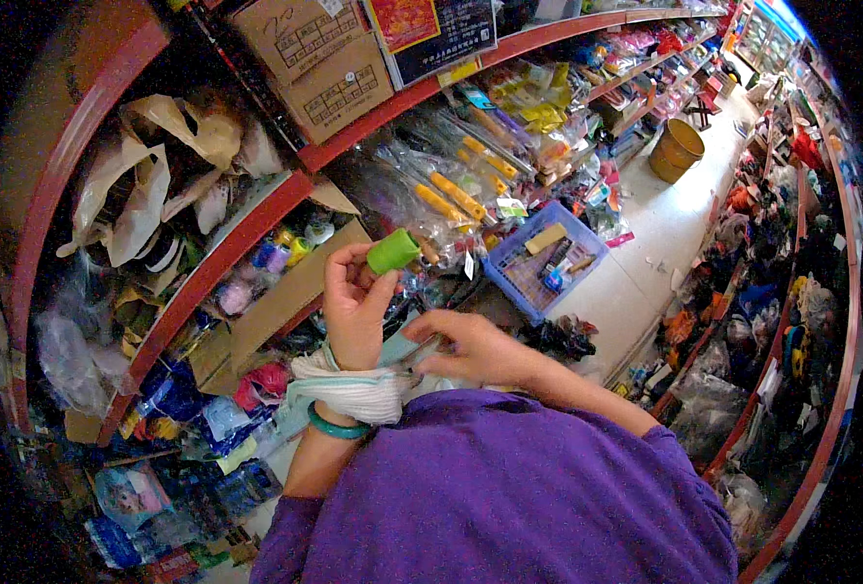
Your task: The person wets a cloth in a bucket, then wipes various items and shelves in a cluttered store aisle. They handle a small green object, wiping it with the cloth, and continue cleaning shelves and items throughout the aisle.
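Note:
My left hand (pixel 354 306) is raised in front of me, with a small bright green roll (pixel 393 251) held in its fingers. Around that wrist is a bunched white knitted cloth (pixel 358 387) with pale green edging. A green bangle (pixel 336 425) circles the forearm just below the cloth. My right hand (pixel 468 344) is beside the cloth, fingers curled near a pale blue-green strip (pixel 399 347). Blur hides whether the fingers grip that strip.
Red-edged shelves (pixel 278 197) curve along the left, bearing packaged tools with yellow handles (pixel 449 197). A blue plastic basket (pixel 537 310) with a few small items stands ahead. Farther along the aisle floor (pixel 621 292) is a brown bucket (pixel 676 151). Packed shelves (pixel 767 343) line the right.

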`<action>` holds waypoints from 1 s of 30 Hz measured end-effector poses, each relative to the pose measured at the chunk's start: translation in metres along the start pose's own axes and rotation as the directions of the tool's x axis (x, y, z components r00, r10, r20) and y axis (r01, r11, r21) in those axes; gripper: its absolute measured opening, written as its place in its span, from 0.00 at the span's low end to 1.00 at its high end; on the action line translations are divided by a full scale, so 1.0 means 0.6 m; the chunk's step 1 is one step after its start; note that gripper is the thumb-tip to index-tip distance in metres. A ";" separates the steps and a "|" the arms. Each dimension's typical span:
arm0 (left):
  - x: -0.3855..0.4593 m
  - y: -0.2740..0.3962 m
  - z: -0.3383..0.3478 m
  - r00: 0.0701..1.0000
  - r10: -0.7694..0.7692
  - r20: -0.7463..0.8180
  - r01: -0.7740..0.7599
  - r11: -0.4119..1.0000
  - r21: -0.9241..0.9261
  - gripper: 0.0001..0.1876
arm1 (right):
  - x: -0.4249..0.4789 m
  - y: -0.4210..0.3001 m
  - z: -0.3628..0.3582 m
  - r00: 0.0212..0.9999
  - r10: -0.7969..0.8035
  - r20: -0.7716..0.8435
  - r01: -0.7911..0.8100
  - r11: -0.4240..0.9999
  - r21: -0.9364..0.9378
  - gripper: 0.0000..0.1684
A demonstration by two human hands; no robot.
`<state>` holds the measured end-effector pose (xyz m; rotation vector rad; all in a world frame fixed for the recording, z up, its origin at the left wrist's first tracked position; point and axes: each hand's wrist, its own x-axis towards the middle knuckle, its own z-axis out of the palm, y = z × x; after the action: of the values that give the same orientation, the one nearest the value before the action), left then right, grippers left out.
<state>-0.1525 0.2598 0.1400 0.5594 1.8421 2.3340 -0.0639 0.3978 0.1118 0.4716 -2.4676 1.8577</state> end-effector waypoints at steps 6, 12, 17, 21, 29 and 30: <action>0.005 -0.004 -0.005 0.999 0.038 0.000 -0.038 0.995 0.088 0.17 | 0.019 -0.029 0.049 0.999 0.035 0.005 -0.034 0.990 -0.139 0.22; 0.000 -0.016 -0.011 0.988 0.157 0.015 -0.156 0.969 0.193 0.16 | 0.024 -0.027 0.020 0.976 -0.185 -0.118 0.169 0.977 -0.133 0.08; -0.010 -0.011 -0.014 1.000 0.027 -0.001 -0.027 0.992 0.121 0.15 | 0.034 -0.013 -0.002 0.880 -0.051 -0.473 0.054 0.999 -0.007 0.16; -0.017 0.004 -0.008 0.999 0.022 0.028 -0.025 0.993 0.113 0.15 | 0.051 -0.016 -0.023 0.925 0.114 -0.361 0.077 0.877 0.474 0.28; -0.019 0.015 -0.002 0.987 -0.003 0.160 -0.008 0.997 0.072 0.18 | 0.058 0.013 -0.035 0.958 -0.069 -0.279 0.150 0.947 0.283 0.28; -0.020 0.018 -0.003 0.985 -0.013 0.171 -0.008 0.993 0.120 0.19 | 0.059 0.016 -0.032 0.940 -0.142 -0.309 0.219 0.948 0.231 0.28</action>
<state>-0.1407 0.2515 0.1471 0.7469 1.9097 2.1094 -0.1033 0.4105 0.1153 0.3852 -1.9361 2.0183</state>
